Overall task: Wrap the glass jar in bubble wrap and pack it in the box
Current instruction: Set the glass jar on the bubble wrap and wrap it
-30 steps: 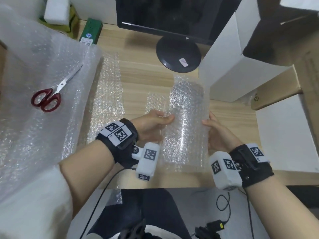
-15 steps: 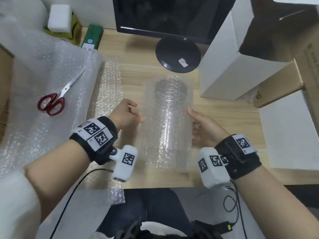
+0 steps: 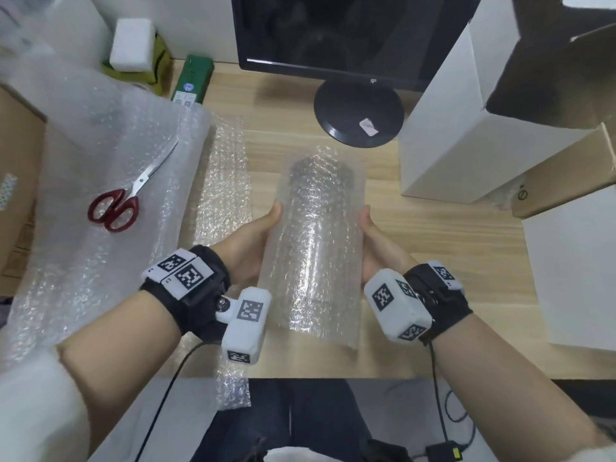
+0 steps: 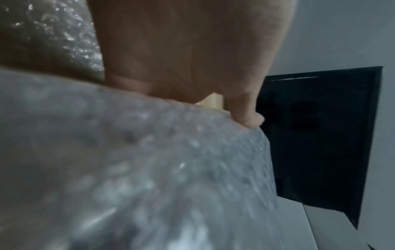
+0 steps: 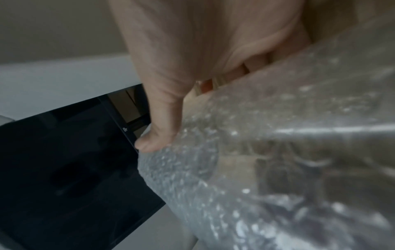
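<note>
The glass jar, rolled in bubble wrap (image 3: 316,245), forms a long clear cylinder held lengthwise just above the wooden table (image 3: 450,235). A dark lid (image 3: 316,171) shows through the wrap at its far end. My left hand (image 3: 253,235) grips the bundle's left side and my right hand (image 3: 376,241) grips its right side, thumbs on top. In the left wrist view my thumb (image 4: 245,115) presses on the wrap (image 4: 149,169). The right wrist view shows my thumb (image 5: 158,135) on the wrap (image 5: 278,152). An open white box (image 3: 450,145) stands at the right.
Red-handled scissors (image 3: 116,205) lie on a large bubble wrap sheet (image 3: 100,145) at the left, with a narrower strip (image 3: 226,181) beside it. A monitor (image 3: 340,35) on a round base (image 3: 358,115) stands behind. A brown carton (image 3: 566,175) and another white box (image 3: 573,278) are at the right.
The wrapped bundle has shifted left toward the middle of the table. My left hand, loose beside it half a second ago, now holds its side; the right hand has kept its hold.
</note>
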Tool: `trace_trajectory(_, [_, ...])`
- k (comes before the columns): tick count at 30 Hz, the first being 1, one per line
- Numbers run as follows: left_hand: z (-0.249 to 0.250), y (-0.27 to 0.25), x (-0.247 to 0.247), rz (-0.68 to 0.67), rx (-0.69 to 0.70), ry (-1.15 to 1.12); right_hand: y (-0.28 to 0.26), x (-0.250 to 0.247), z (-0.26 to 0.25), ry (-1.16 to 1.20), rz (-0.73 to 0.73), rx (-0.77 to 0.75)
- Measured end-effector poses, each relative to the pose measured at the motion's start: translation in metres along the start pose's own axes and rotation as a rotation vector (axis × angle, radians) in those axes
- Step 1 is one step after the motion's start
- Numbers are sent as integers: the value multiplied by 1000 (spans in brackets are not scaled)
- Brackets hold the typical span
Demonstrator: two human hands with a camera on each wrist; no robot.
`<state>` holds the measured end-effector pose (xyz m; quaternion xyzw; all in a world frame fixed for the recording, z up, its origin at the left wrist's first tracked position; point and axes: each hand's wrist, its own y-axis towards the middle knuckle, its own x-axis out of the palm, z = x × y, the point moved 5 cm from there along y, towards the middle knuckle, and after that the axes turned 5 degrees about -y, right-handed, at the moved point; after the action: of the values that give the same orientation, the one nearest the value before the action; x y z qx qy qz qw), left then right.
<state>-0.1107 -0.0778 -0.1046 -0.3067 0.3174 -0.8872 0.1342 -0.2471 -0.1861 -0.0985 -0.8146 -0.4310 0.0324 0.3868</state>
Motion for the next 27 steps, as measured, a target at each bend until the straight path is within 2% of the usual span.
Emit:
trace_trajectory(4, [-6, 6, 2, -59, -57, -154, -3, 2, -1, 29, -43, 50])
trace_trajectory(7, [-10, 9, 5, -131, -64, -293, -6, -2, -4, 3, -54, 30])
trace_trajectory(11, [3, 1, 24, -355, 18, -476, -19, -4, -15, 57, -22, -7])
trace_trajectory(14, [13, -5, 41, -504, -2, -500, -35, -4, -31, 81, -3, -43])
trace_trajectory(17, [18, -8, 51, -618, -14, -605, -49, 2, -44, 71, -52, -89])
trace_trajectory(20, [24, -14, 64, -706, -13, -607, -64, 8, -48, 152, -98, -98])
trace_trajectory(23, [34, -22, 78, -728, 7, -586, -78, 11, -55, 144, -111, -118])
trace_trajectory(27, [50, -31, 104, -792, 35, -578, -99, 2, -79, -36, -41, -199])
